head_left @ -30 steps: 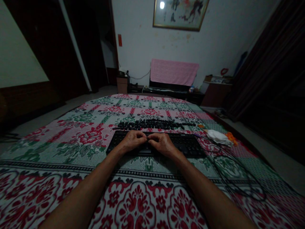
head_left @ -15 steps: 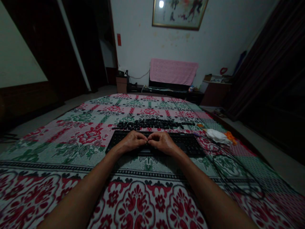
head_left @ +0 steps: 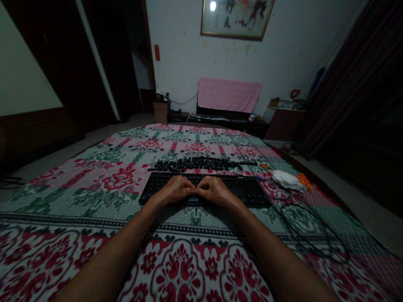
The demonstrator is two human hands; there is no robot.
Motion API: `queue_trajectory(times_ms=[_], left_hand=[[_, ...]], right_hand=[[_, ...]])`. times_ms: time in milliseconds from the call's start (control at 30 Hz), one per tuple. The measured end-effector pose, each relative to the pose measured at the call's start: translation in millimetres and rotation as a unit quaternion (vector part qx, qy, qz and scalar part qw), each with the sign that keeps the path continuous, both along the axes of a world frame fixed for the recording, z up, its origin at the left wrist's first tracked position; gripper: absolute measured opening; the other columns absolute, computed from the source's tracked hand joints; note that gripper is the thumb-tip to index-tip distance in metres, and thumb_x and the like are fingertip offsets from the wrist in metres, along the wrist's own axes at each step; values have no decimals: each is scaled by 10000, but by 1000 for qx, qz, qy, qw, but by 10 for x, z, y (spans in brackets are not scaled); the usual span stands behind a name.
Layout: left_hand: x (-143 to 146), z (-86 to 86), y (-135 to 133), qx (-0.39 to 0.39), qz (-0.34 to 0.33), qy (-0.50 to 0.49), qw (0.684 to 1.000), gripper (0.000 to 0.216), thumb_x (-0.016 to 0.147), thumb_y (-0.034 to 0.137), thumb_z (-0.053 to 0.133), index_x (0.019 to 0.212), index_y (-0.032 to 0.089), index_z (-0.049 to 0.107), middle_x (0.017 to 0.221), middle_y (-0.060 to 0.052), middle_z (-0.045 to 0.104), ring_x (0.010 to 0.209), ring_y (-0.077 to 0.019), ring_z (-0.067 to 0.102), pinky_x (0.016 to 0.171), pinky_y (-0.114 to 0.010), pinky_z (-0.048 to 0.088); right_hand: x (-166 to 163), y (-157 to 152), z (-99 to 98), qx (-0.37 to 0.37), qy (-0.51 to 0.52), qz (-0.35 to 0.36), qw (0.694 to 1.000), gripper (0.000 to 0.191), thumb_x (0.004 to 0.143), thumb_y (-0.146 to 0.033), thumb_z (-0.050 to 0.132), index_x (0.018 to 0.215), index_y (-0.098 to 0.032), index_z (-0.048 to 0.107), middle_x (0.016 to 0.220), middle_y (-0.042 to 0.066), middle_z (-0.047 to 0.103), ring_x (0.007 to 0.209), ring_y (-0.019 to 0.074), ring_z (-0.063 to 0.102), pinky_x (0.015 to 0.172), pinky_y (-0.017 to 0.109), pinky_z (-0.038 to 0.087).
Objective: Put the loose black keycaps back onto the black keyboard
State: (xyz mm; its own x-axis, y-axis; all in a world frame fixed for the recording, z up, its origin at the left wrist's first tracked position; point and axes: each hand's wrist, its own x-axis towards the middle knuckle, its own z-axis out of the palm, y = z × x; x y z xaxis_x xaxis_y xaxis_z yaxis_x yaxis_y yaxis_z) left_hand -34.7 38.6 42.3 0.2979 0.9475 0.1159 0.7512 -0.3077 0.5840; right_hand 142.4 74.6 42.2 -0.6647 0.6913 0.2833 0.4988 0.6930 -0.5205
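my left hand [head_left: 178, 188] and right hand [head_left: 214, 189] curl in, fingertips nearly meeting over the keyboard [head_left: 247, 191], any pinched piece too small to tell, while loose keys [head_left: 204, 163] lie just beyond on the bed [head_left: 195, 224], presumably for easy reach.

The bare left hand [head_left: 178, 188] and bare right hand [head_left: 214, 189] are held close together over a long black keyboard [head_left: 248, 188]. Beyond the hands, small black keycaps [head_left: 204, 162] are strewn on a red-and-green floral cloth [head_left: 118, 179]; right of the right hand, a crumpled white cloth [head_left: 288, 180] is seen.
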Motion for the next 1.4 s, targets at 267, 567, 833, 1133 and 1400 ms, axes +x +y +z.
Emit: queue_trajectory(times_ms=[267, 567, 833, 1133, 1400], left_hand=[[36, 22, 15, -51, 25, -32, 998, 300, 659, 358, 503, 738, 144, 698, 555, 4, 577, 520, -97, 452, 481, -185, 289], [56, 24, 35, -87, 39, -54, 994, 316, 644, 383, 498, 689, 134, 687, 462, 24, 484, 448, -83, 384, 425, -187, 253], [14, -1, 53, -45, -6, -17, 999, 282, 665, 303, 467, 716, 148, 697, 569, 2, 605, 487, -90, 455, 473, -183, 294], [30, -64, 69, -9, 9, 11, 1000, 250, 637, 253, 492, 744, 168, 700, 690, -19, 660, 612, -116, 534, 554, -177, 341], [-29, -64, 29, -27, 36, -66, 997, 267, 649, 289, 489, 782, 147, 671, 647, -5, 633, 554, -103, 512, 513, -185, 347]], right_hand=[[-31, -22, 19, -8, -20, -28, 999, 230, 700, -312, 538, 625, -140, 671, 679, 30, 633, 610, 101, 538, 539, 176, 353], [-74, -16, -4, -34, -26, -65, 997, 244, 672, -315, 542, 571, -119, 647, 610, 27, 623, 564, 92, 526, 490, 167, 322], [-80, -25, 25, -37, -41, -60, 997, 207, 664, -269, 531, 558, -130, 642, 591, 23, 627, 522, 86, 518, 480, 172, 321], [-89, 8, -35, -52, -25, -43, 997, 138, 628, -238, 560, 587, -136, 644, 627, 19, 626, 546, 87, 529, 499, 170, 347], [11, 78, -31, -77, 33, -16, 996, 224, 727, -234, 452, 754, -136, 651, 709, 17, 643, 622, 103, 552, 568, 187, 400]])
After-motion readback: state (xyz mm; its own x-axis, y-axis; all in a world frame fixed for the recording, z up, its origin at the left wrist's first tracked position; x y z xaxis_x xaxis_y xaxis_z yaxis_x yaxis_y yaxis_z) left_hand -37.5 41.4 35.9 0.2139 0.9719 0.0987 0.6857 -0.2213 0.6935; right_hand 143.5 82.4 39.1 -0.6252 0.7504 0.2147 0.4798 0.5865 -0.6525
